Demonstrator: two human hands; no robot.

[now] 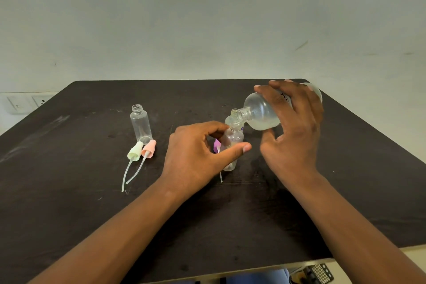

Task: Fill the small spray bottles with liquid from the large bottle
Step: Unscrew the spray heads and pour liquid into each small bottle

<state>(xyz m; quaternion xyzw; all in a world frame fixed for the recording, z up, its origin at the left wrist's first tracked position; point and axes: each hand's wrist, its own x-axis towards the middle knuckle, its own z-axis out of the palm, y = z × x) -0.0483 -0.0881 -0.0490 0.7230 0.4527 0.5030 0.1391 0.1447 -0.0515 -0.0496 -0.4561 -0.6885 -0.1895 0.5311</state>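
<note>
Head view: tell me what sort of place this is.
Probably a plain indoor room, an office or workroom, though that is a guess. A dark table stands against a bare pale wall with wall sockets at its left edge.

No legible text anywhere. Large bottle (265, 113) has dark print on its label, mostly hidden under right hand (292, 122); only a few blurred strokes show, can't read. No nos. or signs elsewhere.
</note>
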